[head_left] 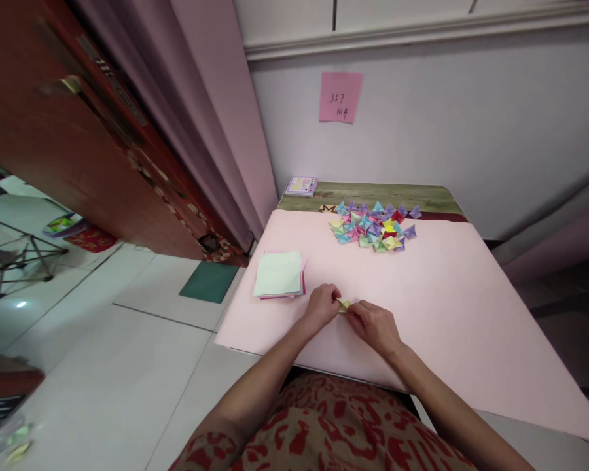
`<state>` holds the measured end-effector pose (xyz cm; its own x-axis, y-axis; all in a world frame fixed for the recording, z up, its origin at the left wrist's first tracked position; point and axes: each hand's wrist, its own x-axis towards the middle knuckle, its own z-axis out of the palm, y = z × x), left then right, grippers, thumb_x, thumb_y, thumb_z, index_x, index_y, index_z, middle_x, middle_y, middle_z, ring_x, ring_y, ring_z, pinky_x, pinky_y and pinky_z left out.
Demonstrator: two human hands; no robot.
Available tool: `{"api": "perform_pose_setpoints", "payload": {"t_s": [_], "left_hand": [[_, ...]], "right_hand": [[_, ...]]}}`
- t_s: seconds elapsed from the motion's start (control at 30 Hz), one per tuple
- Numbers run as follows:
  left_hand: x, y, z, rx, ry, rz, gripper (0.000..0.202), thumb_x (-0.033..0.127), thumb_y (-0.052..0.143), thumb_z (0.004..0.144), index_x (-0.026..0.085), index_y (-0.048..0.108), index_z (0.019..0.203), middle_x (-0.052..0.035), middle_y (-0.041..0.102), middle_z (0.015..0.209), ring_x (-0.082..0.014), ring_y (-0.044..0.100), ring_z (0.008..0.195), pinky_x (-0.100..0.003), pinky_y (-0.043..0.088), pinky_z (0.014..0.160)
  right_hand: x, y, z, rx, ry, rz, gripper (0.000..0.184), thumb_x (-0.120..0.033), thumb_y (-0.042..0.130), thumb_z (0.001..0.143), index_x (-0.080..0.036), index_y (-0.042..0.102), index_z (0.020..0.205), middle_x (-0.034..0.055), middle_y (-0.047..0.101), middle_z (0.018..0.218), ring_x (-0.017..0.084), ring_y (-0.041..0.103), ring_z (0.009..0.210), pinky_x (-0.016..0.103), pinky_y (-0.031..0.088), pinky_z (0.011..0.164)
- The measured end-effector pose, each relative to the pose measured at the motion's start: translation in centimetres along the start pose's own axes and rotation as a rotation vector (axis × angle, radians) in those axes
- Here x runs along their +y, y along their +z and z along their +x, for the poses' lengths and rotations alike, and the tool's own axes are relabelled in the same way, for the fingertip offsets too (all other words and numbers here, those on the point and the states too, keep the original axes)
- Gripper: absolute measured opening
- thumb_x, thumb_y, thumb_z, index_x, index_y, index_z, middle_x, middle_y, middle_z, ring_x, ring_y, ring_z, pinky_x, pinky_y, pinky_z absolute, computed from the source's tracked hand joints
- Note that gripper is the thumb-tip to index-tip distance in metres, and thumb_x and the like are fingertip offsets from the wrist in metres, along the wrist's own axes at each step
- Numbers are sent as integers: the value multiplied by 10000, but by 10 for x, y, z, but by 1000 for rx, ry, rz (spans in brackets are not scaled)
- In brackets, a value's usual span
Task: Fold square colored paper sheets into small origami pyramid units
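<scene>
Between my two hands is a small folded piece of yellow paper (344,305), just above or on the pink table cover. My left hand (322,304) pinches its left side, fingers closed. From the right, my right hand (375,325) grips the other side with thumb and fingers together. Part of the paper is hidden by the fingertips. To the left of my left hand lies a stack of square paper sheets (277,274), pale green on top with pink and red edges showing. Farther back sits a heap of small folded paper pieces (373,226) in many colours.
The pink cover (451,314) spreads over a table against the wall. Small packets (302,186) lie at its back left corner. A pink note (340,97) with handwriting hangs on the wall. A purple curtain (216,98) and brown door (78,150) stand at the left.
</scene>
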<state>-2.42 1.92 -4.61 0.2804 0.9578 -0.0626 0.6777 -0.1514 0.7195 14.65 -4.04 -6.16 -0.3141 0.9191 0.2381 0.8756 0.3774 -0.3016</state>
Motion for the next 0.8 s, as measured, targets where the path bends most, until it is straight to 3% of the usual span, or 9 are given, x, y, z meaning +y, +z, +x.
{"api": "perform_pose_setpoints", "payload": {"t_s": [0.2, 0.4, 0.6, 0.8], "left_hand": [[5, 1, 3, 8, -39, 48, 213, 12, 542, 680, 162, 678, 747, -41, 665, 761, -174, 594, 731, -285, 459, 700], [7, 1, 5, -11, 7, 92, 158, 81, 551, 751, 168, 684, 757, -46, 669, 768, -179, 594, 736, -294, 462, 721], [10, 2, 2, -32, 70, 289, 182, 144, 483, 874, 163, 663, 859, -94, 670, 880, -217, 615, 827, -327, 451, 771], [10, 8, 3, -93, 57, 364, 155, 156, 482, 892, 166, 636, 890, -107, 653, 895, -227, 625, 816, -315, 450, 738]], "right_hand": [[-1, -3, -1, -13, -1, 6, 225, -321, 485, 964, -224, 657, 855, 11, 669, 804, 136, 623, 721, 244, 320, 595], [-2, -5, 0, -27, -34, -28, 213, -291, 486, 970, -235, 676, 891, 16, 672, 819, 136, 617, 723, 243, 329, 601], [-5, -5, 2, -46, -77, -106, 219, -284, 487, 977, -215, 680, 900, 30, 672, 801, 145, 605, 693, 254, 330, 609], [-7, -8, 9, -119, -83, -137, 176, -255, 504, 967, -215, 670, 926, 37, 674, 808, 142, 604, 682, 256, 311, 580]]}}
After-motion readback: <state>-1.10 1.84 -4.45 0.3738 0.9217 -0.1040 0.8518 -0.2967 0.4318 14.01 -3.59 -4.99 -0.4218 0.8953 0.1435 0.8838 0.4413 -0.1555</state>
